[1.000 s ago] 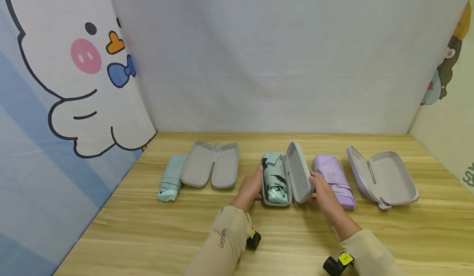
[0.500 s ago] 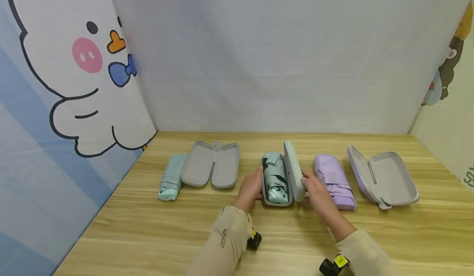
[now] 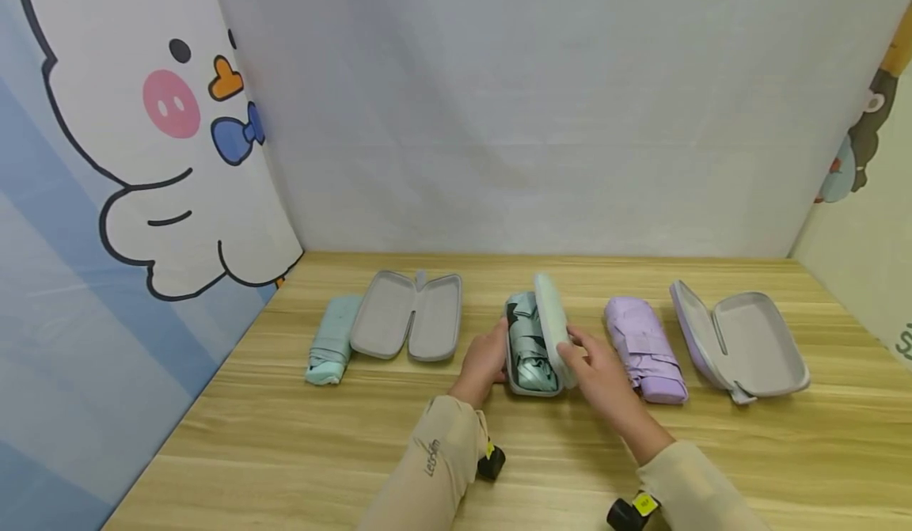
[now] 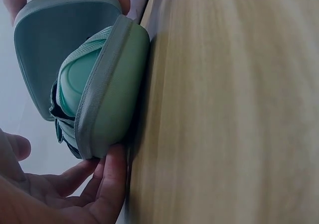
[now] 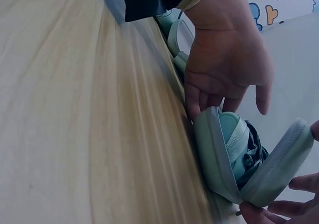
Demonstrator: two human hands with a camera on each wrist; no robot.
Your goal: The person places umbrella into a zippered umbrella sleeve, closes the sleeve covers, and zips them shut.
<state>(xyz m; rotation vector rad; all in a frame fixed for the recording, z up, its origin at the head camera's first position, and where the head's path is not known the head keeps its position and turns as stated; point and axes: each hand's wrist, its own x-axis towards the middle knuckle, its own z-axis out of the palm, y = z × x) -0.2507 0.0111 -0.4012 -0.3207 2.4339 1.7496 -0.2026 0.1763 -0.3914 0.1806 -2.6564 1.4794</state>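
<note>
A mint hard-shell case (image 3: 552,333) stands on the table with its lid half raised. Inside its base lies a folded mint umbrella (image 3: 530,345) with dark markings. My left hand (image 3: 486,362) touches the left side of that base with fairly straight fingers. Its thumb (image 5: 262,100) is off the case in the right wrist view. From the right, my right hand (image 3: 602,373) presses the lid's outer face with spread fingers; in the left wrist view none of them reach inside the lid. Part of the umbrella is hidden behind the lid.
To the left are another folded mint umbrella (image 3: 333,339) and an opened grey-lined case (image 3: 385,317). To the right lie a folded purple umbrella (image 3: 644,349) and an opened purple case (image 3: 758,345). A wall sheet (image 3: 541,119) borders the wooden table (image 3: 285,452) behind.
The mint case's lid has swung leftward over its base, from tilted outward to leaning over the umbrella. My right hand moved left with it. My left hand stayed at the base.
</note>
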